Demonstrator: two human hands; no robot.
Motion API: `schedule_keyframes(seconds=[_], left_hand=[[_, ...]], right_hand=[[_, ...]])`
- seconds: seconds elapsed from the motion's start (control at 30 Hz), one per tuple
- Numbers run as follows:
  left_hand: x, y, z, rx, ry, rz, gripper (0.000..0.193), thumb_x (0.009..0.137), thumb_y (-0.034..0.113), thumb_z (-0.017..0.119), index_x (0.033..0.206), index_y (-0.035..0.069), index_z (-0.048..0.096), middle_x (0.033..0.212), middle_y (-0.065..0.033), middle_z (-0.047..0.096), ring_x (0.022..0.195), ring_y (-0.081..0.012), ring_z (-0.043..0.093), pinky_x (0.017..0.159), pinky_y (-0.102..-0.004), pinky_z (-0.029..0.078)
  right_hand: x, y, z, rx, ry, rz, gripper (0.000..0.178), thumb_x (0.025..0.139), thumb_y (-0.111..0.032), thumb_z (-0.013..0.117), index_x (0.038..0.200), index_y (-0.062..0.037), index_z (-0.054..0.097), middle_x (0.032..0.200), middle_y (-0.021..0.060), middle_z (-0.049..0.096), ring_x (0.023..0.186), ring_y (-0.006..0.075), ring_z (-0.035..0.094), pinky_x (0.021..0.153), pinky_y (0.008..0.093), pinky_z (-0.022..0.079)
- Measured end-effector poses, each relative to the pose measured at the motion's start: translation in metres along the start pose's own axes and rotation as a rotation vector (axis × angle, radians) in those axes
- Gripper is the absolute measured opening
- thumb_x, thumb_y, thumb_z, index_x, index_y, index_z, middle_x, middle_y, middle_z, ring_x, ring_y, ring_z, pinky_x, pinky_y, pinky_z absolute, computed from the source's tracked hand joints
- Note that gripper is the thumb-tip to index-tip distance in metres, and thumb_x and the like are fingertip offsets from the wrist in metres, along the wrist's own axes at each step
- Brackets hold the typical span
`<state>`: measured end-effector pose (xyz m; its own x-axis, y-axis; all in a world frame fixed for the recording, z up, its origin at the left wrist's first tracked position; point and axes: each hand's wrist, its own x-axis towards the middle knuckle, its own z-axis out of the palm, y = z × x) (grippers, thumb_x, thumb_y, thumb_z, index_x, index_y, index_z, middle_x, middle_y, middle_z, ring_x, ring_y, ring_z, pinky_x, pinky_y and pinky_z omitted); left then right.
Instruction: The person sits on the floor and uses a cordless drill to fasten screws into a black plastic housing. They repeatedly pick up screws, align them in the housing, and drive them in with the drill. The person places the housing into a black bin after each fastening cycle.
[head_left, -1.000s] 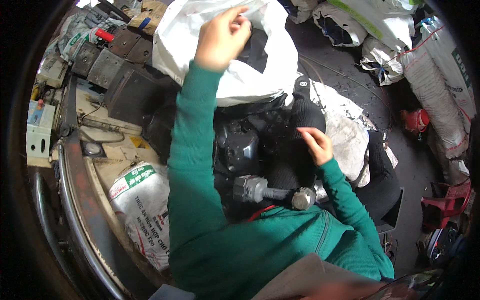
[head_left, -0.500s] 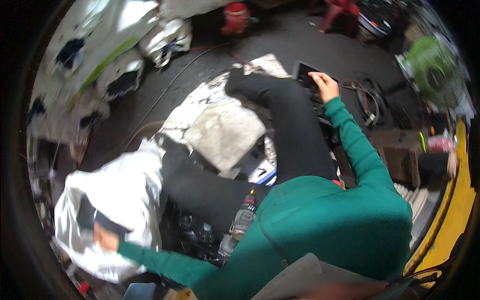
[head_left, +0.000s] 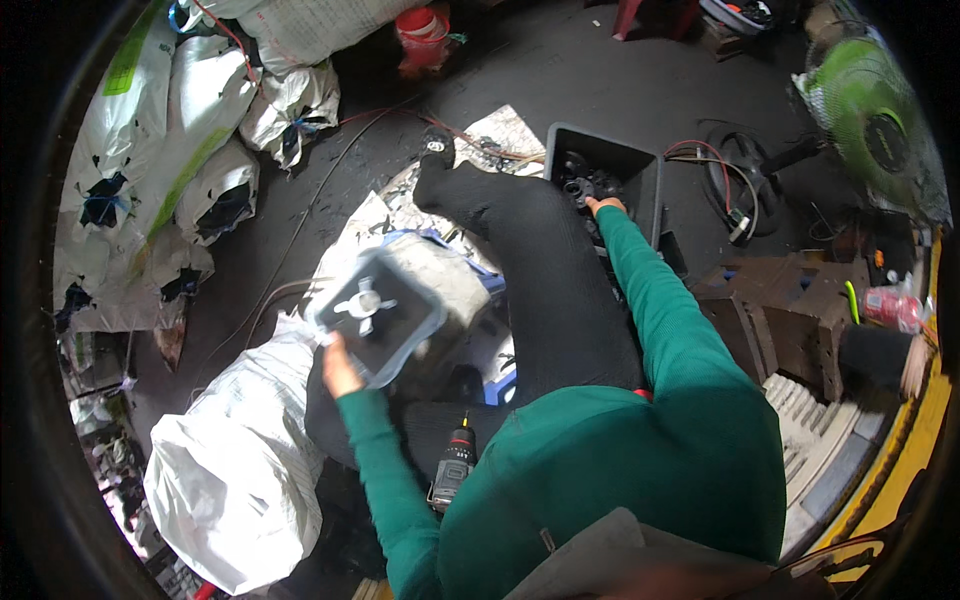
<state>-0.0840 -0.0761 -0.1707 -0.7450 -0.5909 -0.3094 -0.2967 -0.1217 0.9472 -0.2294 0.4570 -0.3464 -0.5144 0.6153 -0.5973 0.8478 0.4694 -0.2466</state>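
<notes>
My left hand (head_left: 342, 368) grips the near edge of a square, dark-topped panel (head_left: 395, 325) with a pale translucent rim. On the panel's face is a white four-armed cross with a round hub; the panel is slightly blurred and hangs above a pale, cloth-like pad (head_left: 455, 285) between my legs. Beyond my right knee, my right hand (head_left: 607, 205) reaches inside a black crate (head_left: 655, 190) that holds several dark parts. Its fingers are closed at those parts, but what they hold is too dark to make out. A cordless drill (head_left: 455, 462) rests by my lap, bit pointing away.
A white sack (head_left: 245, 440) stands at my left, with stuffed white sacks (head_left: 205, 110) further off. On the right are a green fan (head_left: 875, 130), brown blocks (head_left: 780, 310) and a coiled cable (head_left: 735, 185). A red bucket (head_left: 422, 35) stands far ahead.
My left hand has come out of the white sack and moved right and forward with the panel in it. The right hand, earlier raised over the crate's edge, has moved into the crate.
</notes>
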Motion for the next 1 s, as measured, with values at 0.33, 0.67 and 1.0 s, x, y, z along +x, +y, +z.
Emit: schedule_keyframes(seconds=[0.33, 0.67, 1.0], left_hand=[[-0.009, -0.056, 0.024, 1.22, 0.164, 0.334, 0.054, 0.077, 0.038, 0.07, 0.117, 0.004, 0.061, 0.11, -0.0192, 0.06, 0.099, -0.0368, 0.059, 0.087, -0.0422, 0.047], [-0.218, 0.085, -0.126, 0.921, -0.915, -0.182, 0.048, 0.076, 0.015, 0.067, 0.122, 0.006, 0.057, 0.109, -0.0147, 0.061, 0.098, -0.0289, 0.062, 0.083, -0.0372, 0.05], [-0.28, 0.01, -0.107, 0.973, -0.231, 0.186, 0.063, 0.068, 0.009, 0.069, 0.129, 0.016, 0.054, 0.101, -0.0101, 0.06, 0.095, -0.0337, 0.06, 0.079, -0.0418, 0.05]], right_hand=[[0.026, 0.021, 0.005, -0.002, 0.172, -0.273, 0.061, 0.076, -0.058, 0.062, 0.103, -0.0033, 0.068, 0.111, 0.0195, 0.065, 0.107, 0.0333, 0.061, 0.094, 0.0398, 0.044], [-0.217, -0.085, -0.088, 0.644, -0.633, -0.845, 0.033, 0.086, -0.032, 0.066, 0.103, -0.0033, 0.067, 0.085, -0.002, 0.062, 0.073, 0.0038, 0.052, 0.064, 0.0209, 0.041], [-0.256, -0.158, 0.114, 0.202, -0.999, -0.689, 0.032, 0.084, -0.038, 0.07, 0.086, -0.006, 0.069, 0.065, -0.004, 0.057, 0.048, 0.0065, 0.043, 0.045, 0.0248, 0.033]])
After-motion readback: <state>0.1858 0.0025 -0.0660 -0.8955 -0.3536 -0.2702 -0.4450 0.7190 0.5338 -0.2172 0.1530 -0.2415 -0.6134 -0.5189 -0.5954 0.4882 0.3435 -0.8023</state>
